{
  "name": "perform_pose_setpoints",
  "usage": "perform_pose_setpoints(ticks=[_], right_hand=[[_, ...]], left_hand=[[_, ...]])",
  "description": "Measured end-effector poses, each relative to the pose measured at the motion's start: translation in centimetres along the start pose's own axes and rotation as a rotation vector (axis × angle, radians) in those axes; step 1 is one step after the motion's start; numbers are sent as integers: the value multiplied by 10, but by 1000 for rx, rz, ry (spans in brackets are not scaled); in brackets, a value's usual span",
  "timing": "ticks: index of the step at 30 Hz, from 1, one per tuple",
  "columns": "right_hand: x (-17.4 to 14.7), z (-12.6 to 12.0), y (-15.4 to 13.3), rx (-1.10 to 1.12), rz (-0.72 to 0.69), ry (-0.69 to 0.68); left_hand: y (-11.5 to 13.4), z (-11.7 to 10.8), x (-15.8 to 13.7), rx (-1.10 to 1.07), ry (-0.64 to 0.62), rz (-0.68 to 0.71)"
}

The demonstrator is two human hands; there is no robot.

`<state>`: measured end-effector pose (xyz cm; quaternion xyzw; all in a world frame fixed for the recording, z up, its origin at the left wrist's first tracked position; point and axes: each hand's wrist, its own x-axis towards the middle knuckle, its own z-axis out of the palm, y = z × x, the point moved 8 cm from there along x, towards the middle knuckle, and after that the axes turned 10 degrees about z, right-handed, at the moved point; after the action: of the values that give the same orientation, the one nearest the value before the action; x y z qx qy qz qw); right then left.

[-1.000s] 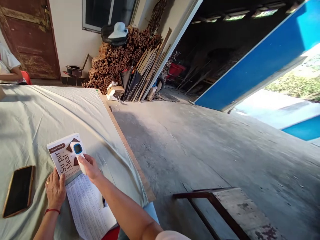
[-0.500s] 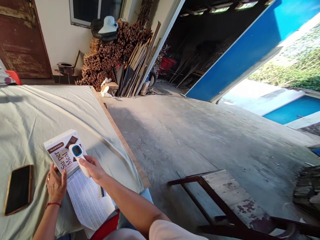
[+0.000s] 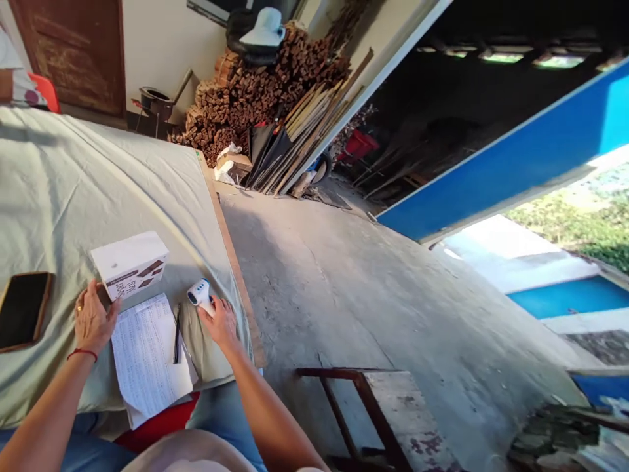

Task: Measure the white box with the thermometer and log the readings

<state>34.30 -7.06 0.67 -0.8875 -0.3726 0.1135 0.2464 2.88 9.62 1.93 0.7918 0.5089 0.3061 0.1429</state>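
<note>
My left hand [image 3: 94,319] grips the near left corner of a white box [image 3: 130,252] with brown print. The box stands on the cloth, its blank top face toward me. My right hand [image 3: 221,322] is closed around the handle of a white and blue infrared thermometer [image 3: 199,293], low over the cloth near the table's right edge. Between my hands lie handwritten sheets of paper [image 3: 147,354], with a black pen [image 3: 177,334] along their right side.
A dark phone [image 3: 24,311] lies on the cloth-covered table [image 3: 98,170] at the left. A worn wooden chair [image 3: 403,419] stands on the concrete floor to the right. Stacked firewood [image 3: 265,98] and leaning sticks [image 3: 309,131] are by the far wall. Part of another person shows far left.
My right hand has moved the thermometer away from the box's front, right and down toward the cloth. The box now stands more upright. The pen is uncovered, and the camera view has shifted.
</note>
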Motion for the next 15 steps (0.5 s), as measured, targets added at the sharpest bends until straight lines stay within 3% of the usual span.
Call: perform_pose_setpoints(ticks=[3, 6, 8, 11, 15], right_hand=[[-5, 3, 18, -85, -15, 83], [-17, 7, 8, -29, -130, 159], [-27, 22, -8, 50, -214, 54], [-36, 49, -22, 26, -177, -140], [-34, 55, -28, 64, -146, -248]], left_hand=[[-3, 4, -7, -7, -4, -16], [-5, 10, -13, -17, 3, -24], [-6, 13, -16, -17, 5, -16], [-6, 13, -24, 1, 4, -44], [12, -3, -48, 70, 111, -51]])
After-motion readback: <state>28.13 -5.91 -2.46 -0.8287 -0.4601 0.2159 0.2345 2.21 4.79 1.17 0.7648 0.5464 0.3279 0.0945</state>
